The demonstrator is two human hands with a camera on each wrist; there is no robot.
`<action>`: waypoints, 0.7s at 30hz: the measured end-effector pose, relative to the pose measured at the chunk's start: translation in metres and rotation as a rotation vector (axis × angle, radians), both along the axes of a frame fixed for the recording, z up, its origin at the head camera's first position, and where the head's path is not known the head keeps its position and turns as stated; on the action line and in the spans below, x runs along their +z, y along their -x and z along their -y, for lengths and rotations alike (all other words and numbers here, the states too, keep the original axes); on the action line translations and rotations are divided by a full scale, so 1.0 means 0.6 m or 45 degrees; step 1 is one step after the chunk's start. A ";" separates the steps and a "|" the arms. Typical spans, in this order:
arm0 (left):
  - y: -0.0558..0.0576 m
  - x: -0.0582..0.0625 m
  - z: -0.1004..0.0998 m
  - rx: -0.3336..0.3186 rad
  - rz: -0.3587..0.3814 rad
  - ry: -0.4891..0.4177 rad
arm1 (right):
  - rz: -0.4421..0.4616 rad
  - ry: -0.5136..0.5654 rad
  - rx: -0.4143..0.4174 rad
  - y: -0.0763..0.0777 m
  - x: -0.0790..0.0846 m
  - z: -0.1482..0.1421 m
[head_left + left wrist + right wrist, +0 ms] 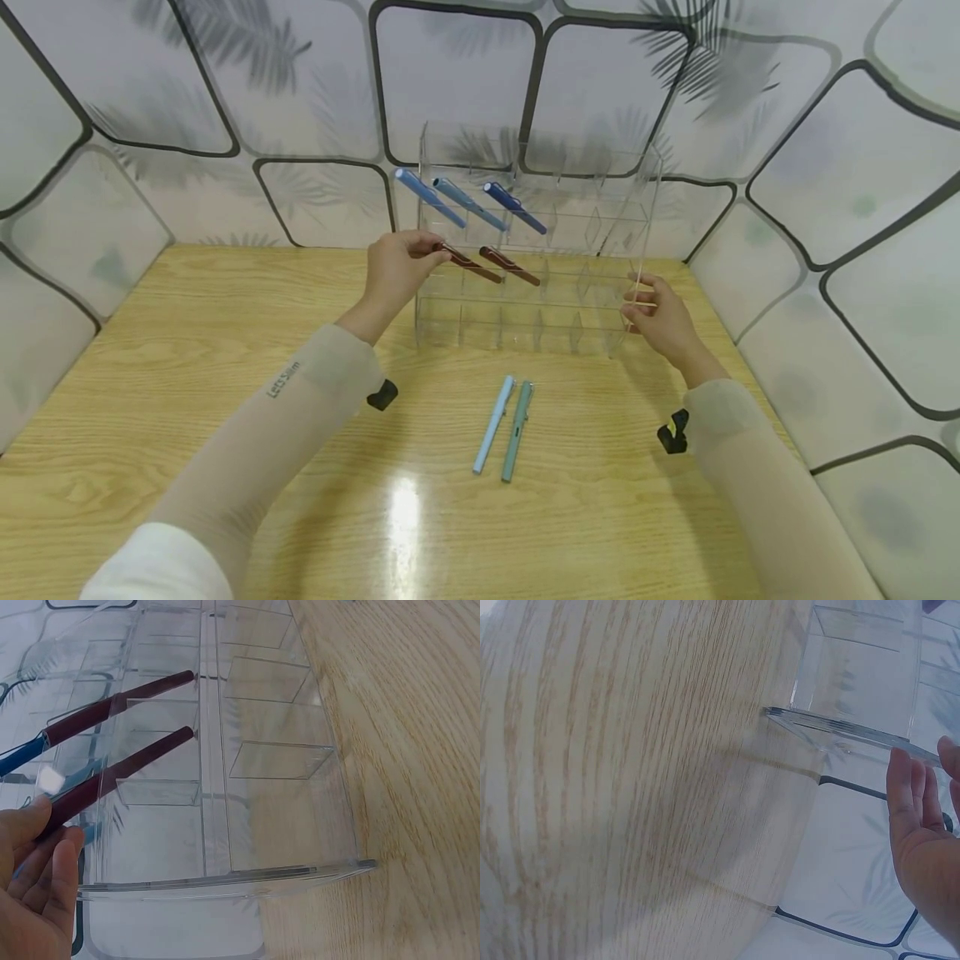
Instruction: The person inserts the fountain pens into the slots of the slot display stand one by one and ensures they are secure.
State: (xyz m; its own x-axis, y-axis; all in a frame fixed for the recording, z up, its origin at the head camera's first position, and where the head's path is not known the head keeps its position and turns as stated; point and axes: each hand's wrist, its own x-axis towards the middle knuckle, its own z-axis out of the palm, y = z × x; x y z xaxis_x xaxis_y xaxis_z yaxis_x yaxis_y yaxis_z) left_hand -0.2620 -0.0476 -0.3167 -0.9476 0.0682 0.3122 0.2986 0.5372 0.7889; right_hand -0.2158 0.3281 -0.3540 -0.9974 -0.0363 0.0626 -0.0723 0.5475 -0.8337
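A clear acrylic pen rack (517,325) with stepped, divided tiers stands at the back of the table. My left hand (401,262) pinches the upper end of a dark red pen (472,265), which lies tilted in the rack's left part. Beside it rests a second dark red pen (510,267). Higher up lean a light blue pen (429,198), a grey-blue pen (470,205) and a dark blue pen (515,208). At the rack's right side panel (840,727), my right hand (660,321) holds the edge, its fingers along the outer face.
In front of the rack, a pale blue pen (493,425) and a green pen (517,432) lie side by side on the wooden table (262,467). A patterned wall covering (322,108) stands close behind the rack and along the right.
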 end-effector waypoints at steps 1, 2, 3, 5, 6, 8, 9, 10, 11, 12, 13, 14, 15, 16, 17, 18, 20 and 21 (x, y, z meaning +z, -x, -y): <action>0.000 0.000 0.000 -0.002 -0.004 0.003 | 0.002 -0.002 0.001 0.000 0.000 0.000; -0.001 0.001 0.000 -0.004 -0.009 0.005 | 0.003 -0.004 0.001 0.000 0.000 0.000; -0.001 0.001 0.001 -0.006 -0.011 0.003 | 0.006 -0.006 0.001 0.000 0.000 0.000; -0.002 0.002 0.002 -0.016 -0.017 -0.004 | 0.009 -0.009 -0.001 -0.001 0.000 0.000; -0.003 0.003 0.003 -0.021 -0.018 -0.008 | 0.012 -0.011 -0.003 -0.001 0.001 0.000; -0.004 0.003 0.005 -0.025 -0.007 -0.019 | 0.017 -0.015 -0.006 -0.002 0.001 0.001; -0.005 0.002 0.006 -0.023 -0.003 -0.027 | 0.019 -0.016 -0.007 -0.002 0.001 0.001; -0.007 0.002 0.007 -0.016 0.001 -0.039 | 0.022 -0.017 -0.008 -0.002 0.001 0.002; -0.009 0.001 0.009 -0.006 0.002 -0.062 | 0.025 -0.018 -0.008 -0.002 0.001 0.002; -0.010 0.000 0.010 0.010 -0.009 -0.089 | 0.027 -0.019 -0.008 -0.002 0.001 0.003; -0.013 -0.001 0.012 0.030 -0.025 -0.118 | 0.029 -0.018 -0.006 -0.002 0.001 0.003; -0.016 -0.003 0.013 0.049 -0.051 -0.154 | 0.032 -0.017 -0.006 -0.002 0.001 0.003; -0.019 -0.006 0.014 0.064 -0.092 -0.191 | 0.033 -0.016 -0.006 -0.002 0.000 0.003; -0.021 -0.010 0.016 0.073 -0.139 -0.228 | 0.032 -0.016 -0.004 -0.002 0.000 0.003; -0.025 -0.014 0.016 0.078 -0.182 -0.263 | 0.030 -0.015 -0.005 -0.001 0.000 0.002; -0.029 -0.018 0.017 0.084 -0.213 -0.285 | 0.023 -0.011 -0.003 -0.001 -0.001 0.002; -0.039 -0.029 0.017 0.072 -0.250 -0.332 | 0.013 -0.008 -0.001 0.000 -0.001 0.000; -0.043 -0.036 0.017 0.061 -0.260 -0.358 | 0.008 -0.007 0.001 0.001 -0.002 0.000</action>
State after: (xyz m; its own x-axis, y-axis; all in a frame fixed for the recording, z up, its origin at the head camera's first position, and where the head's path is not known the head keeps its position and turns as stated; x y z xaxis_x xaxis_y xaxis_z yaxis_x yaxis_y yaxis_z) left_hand -0.2362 -0.0581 -0.3380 -0.8638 -0.0906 0.4956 0.4448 0.3247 0.8347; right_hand -0.2162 0.3282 -0.3550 -0.9977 -0.0377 0.0560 -0.0675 0.5521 -0.8310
